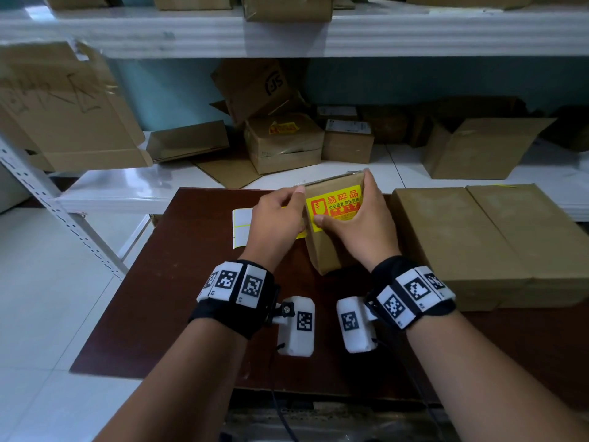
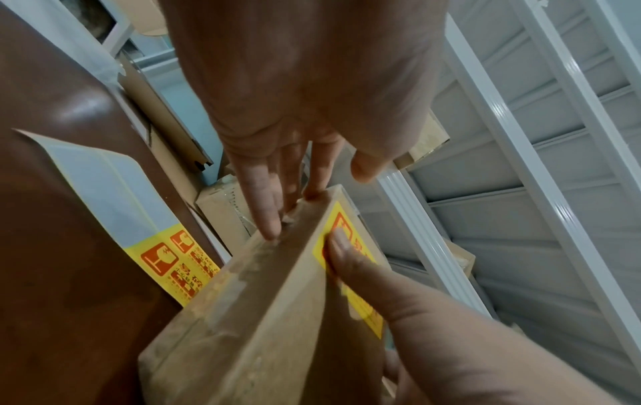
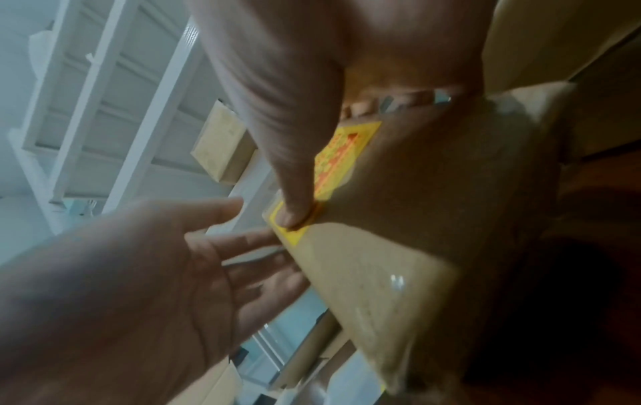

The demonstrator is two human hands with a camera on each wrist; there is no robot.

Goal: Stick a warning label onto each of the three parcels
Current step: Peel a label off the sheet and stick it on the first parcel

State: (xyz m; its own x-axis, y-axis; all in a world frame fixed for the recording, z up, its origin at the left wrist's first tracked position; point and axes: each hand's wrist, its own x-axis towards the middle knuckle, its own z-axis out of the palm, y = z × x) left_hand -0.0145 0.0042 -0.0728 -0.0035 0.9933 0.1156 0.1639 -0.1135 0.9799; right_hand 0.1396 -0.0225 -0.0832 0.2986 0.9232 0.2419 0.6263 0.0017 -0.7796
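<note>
- We see a small cardboard parcel (image 1: 331, 237) at the centre of the head view, standing on a dark brown table (image 1: 178, 307) and tipped so its labelled face looks toward the camera.
- The parcel's long axis runs from the near table edge up toward the white shelf (image 1: 121, 186) at mid-frame; its far top edge sits highest.
- A yellow warning label (image 1: 334, 207) with red print lies flat on that face, its long side running left to right across the frame.
- Our right hand (image 1: 360, 224) wraps the parcel: fingers curl over the far top-right corner, and the thumb presses the label's lower-left corner.
- Our left hand (image 1: 277, 218) holds the parcel's left edge near the top, fingers fairly straight against the side, thumb on the front edge; from the wrist views the fingers look slightly apart.
- A label sheet (image 1: 242, 224) lies on the table at centre-left, partly behind the left hand; the left wrist view shows yellow labels left on it.
- Two larger cardboard parcels (image 1: 497, 237) rest side by side at the right of the frame, just beside the small one.
</note>
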